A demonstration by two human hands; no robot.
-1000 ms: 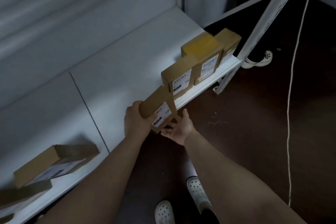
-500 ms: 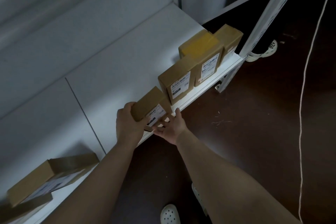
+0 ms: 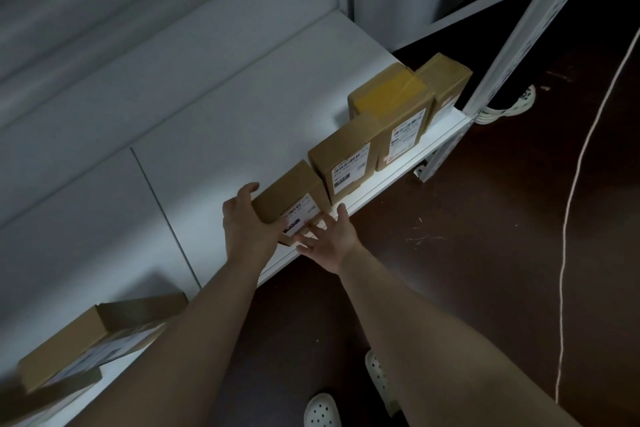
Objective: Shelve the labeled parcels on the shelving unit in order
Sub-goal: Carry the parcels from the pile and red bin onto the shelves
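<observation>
A small brown labeled parcel (image 3: 285,196) stands at the front edge of the white shelf (image 3: 214,135), leftmost in a row. My left hand (image 3: 247,218) grips its left side and top. My right hand (image 3: 329,236) rests with spread fingers against the parcel's front lower corner. To its right stand three more labeled parcels: a medium one (image 3: 343,163), a taller one with yellow tape (image 3: 394,111) and a far one (image 3: 446,80).
Two more cardboard parcels (image 3: 90,336) lie at the shelf's left end. A white shelf upright (image 3: 530,21) rises at the right. A white cord (image 3: 571,218) hangs over the dark floor. White shoes (image 3: 322,409) stand below.
The small parcel has gone from held in the air in front of the shelf to standing on the shelf edge beside the row. My right hand's fingers have spread.
</observation>
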